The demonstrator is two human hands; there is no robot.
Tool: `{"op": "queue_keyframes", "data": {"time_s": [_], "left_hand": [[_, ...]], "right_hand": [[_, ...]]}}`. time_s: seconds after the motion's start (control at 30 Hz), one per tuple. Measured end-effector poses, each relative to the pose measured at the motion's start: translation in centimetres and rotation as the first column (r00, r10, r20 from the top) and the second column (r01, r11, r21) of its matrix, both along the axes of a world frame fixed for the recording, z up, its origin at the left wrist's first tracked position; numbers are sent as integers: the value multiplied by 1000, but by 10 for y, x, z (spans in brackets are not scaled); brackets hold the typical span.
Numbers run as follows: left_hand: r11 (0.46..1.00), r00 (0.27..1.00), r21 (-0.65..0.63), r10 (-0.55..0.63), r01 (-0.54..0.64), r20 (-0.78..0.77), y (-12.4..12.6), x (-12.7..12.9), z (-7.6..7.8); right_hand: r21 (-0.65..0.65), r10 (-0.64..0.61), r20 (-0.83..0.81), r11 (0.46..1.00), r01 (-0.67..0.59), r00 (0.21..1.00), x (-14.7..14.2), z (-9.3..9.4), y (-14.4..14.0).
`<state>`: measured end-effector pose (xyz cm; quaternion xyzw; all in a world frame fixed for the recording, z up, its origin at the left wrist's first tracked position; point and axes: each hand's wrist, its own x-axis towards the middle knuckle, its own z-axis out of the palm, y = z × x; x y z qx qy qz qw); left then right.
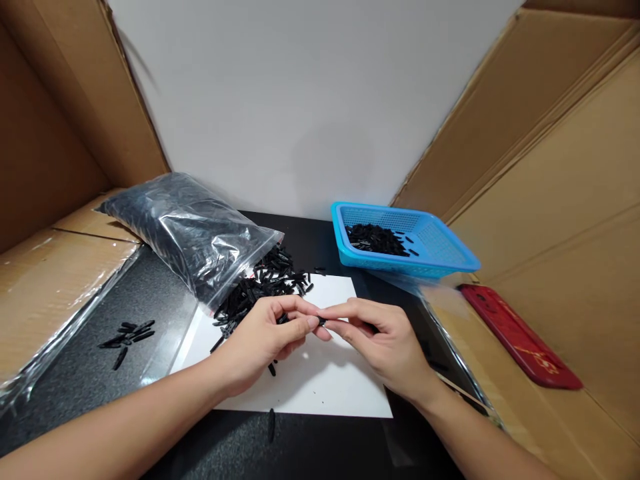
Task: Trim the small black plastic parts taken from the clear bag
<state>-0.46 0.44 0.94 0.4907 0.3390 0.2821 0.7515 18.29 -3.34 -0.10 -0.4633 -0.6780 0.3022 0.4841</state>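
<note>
Left grip: I have thumb and fingertips pinched on a slender black piece.
Right grip: clenched on that same piece from the other side, thumb and forefinger meeting my left fingertips.
Held piece: between both hands, above the white sheet; fingers cover most of it, so I cannot make out its full shape.
Heap of black pieces: just beyond my left grip, spread over the sheet's far left part.
Clear zip bag: bulging with dark contents, lying at far left, its zip edge against the heap.
Blue basket: at far right, a mound of black pieces toward its left end.
Small cluster: similar pieces, well apart on the left.
Loose piece: at the sheet's near edge.
Red case-like object: off to my right, beside cardboard.
Worktop: dark, with a pale wall behind.
</note>
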Motion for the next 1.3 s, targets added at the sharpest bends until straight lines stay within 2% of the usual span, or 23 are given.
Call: {"op": "queue_keyframes", "data": {"time_s": [0.1, 0.33, 0.57, 0.83, 1.13, 1.2, 1.3], "left_hand": [[1000, 1000, 5, 4, -4, 27, -1, -1, -1], [998, 1000, 61, 2, -2, 14, 0, -2, -3], [997, 997, 38, 63, -61, -45, 2, 1, -1], [994, 994, 63, 88, -85, -57, 2, 1, 0], [993, 992, 9, 118, -118, -31, 1, 0, 1], [992, 992, 7, 123, -123, -30, 1, 0, 0], [993, 993, 21, 116, -116, -30, 1, 0, -1]], "right_hand": [[66, -40, -5, 997, 40, 999, 0, 0, 1], [76, -130, -14, 989, 130, 991, 1, -2, 1], [-26, -165, -48, 986, 164, 985, 0, -1, 1], [-50, -158, -58, 987, 155, 986, 0, 0, -1], [-113, -169, -66, 981, 160, 983, 0, 1, -1], [-167, -176, -139, 974, 152, 975, 0, 1, 0], [-331, -164, -441, 944, 9, 882, 1, 4, 3]]}}
